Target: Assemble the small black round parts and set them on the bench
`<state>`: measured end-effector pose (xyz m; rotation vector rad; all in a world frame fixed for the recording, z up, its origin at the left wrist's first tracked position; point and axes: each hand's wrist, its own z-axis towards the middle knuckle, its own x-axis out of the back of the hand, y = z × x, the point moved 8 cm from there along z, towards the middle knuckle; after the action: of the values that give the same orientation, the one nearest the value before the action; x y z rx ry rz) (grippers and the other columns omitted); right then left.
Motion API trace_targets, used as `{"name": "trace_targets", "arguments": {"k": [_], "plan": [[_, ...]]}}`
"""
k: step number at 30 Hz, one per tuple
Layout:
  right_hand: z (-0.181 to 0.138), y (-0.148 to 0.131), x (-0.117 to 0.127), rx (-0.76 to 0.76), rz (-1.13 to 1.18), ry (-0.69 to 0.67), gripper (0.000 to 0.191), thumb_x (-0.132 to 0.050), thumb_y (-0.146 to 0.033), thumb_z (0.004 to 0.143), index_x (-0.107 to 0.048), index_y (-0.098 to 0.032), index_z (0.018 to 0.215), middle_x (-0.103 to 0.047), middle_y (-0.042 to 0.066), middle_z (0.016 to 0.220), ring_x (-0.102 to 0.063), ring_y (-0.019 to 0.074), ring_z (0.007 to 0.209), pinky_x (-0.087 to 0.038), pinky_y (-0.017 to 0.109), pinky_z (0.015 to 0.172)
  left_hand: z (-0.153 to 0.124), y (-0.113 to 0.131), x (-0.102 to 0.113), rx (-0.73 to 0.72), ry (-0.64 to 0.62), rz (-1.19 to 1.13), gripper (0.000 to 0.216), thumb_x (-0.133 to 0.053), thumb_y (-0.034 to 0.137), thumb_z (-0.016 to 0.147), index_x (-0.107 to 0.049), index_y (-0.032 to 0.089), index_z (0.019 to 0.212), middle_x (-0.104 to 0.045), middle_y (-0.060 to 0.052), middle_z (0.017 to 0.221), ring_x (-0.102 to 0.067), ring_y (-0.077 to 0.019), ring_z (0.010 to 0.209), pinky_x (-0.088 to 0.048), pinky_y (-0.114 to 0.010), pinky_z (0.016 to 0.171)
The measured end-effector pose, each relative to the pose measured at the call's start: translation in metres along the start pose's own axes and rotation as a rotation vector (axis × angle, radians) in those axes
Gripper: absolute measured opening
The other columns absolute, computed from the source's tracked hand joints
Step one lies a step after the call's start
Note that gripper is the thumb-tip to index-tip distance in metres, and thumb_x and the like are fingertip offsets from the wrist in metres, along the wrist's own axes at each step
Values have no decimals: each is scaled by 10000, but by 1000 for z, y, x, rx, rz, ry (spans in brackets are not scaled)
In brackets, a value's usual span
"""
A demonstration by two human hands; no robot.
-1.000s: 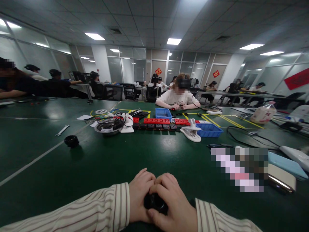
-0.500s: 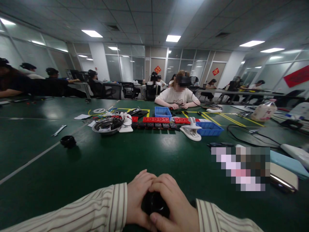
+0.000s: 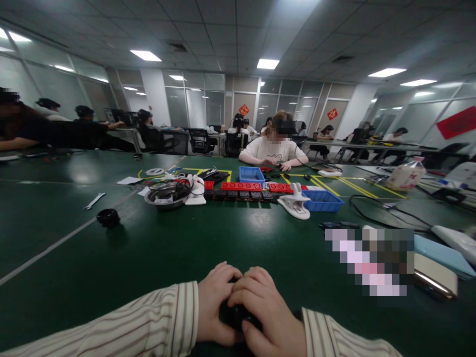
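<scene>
A glossy, rounded black object (image 3: 238,317) sits between my two hands at the table's near edge; most of it is covered, so its kind is hidden. My left hand (image 3: 215,305) is closed round its left side, the thumb low. From the right, my right hand (image 3: 268,312) wraps over the top with bent fingers, its thumb pressed along the near side. The fingertips of both hands almost meet at the far side. Off to the left, a short black cylindrical part (image 3: 108,218) stands on the green table (image 3: 178,248).
A metal bowl (image 3: 156,202) of cables, red and black socket strips (image 3: 241,186), white clip-on bases (image 3: 295,203) and blue bins (image 3: 323,200) line the middle. A wrench (image 3: 94,201) lies left. Phones (image 3: 436,275) lie right. Across the table sits a person (image 3: 273,148).
My right-hand fingers have shifted slightly left over the black object, covering more of its top. Its right thumb has moved a little rightward. The view has tilted slightly.
</scene>
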<state>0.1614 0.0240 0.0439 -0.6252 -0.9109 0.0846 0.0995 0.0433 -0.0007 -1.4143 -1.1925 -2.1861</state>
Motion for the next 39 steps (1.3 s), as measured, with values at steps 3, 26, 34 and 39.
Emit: {"name": "trace_targets", "arguments": {"k": [3,26,34,39], "plan": [[0,-3,1,49,32,-53,281,-396,-182,683,-517,-205,936,-600,22,929,-479,194,947,-251,414,943,0,0,0,14,-6,-19,589,-733,425,473,-576,262,1017,-512,-33,1036,-492,-264,970,-214,-549,999],[0,4,1,-28,30,39,178,-416,-217,642,-524,-190,781,-558,34,796,-467,189,817,-365,350,763,3,-2,1,-5,-10,29,406,-773,330,451,-629,230,817,-497,-9,920,-490,-218,864,-383,-418,870],[-2,5,12,-35,153,122,454,-345,-561,823,-509,-182,1012,-563,63,955,-473,205,897,-358,371,832,-3,-7,5,84,112,4,861,-726,589,444,-459,204,1167,-503,-92,1087,-482,-304,1015,-158,-613,990],[-5,22,8,-174,28,200,530,-472,-691,690,-495,-176,811,-513,42,823,-459,192,761,-385,346,711,-6,2,9,72,178,100,643,-691,581,490,-544,192,980,-541,-57,937,-523,-267,905,-147,-607,997]]}}
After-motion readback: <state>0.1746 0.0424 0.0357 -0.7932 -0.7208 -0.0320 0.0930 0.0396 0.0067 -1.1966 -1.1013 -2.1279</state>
